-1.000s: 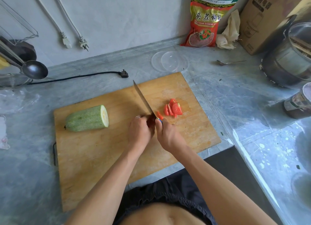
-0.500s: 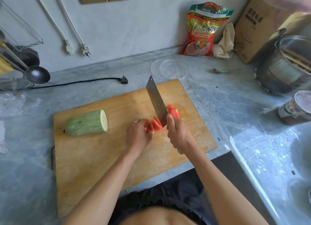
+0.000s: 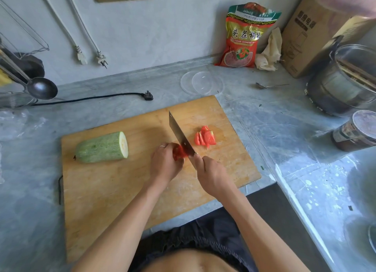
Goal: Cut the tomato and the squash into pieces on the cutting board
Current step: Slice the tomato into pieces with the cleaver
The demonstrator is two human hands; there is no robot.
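While the right hand (image 3: 211, 175) was closed around the handle of the cleaver (image 3: 180, 136), its blade ran away from that hand across the cutting board (image 3: 105, 190), edge down against the remaining tomato chunk (image 3: 179, 152). The left hand (image 3: 164, 166) was curled over that chunk, fingertips pinning it just left of the blade. A small fan of finished tomato slices (image 3: 204, 138) lay beyond the right hand, on the far side of the blade. The squash (image 3: 102, 147) (half of one, cut face showing) sat untouched well to the left of the left hand. Tomato slicing seemed nearly finished; the next cut would probably call for drawing the fingertips back from the edge on so small a piece, then moving to the squash.
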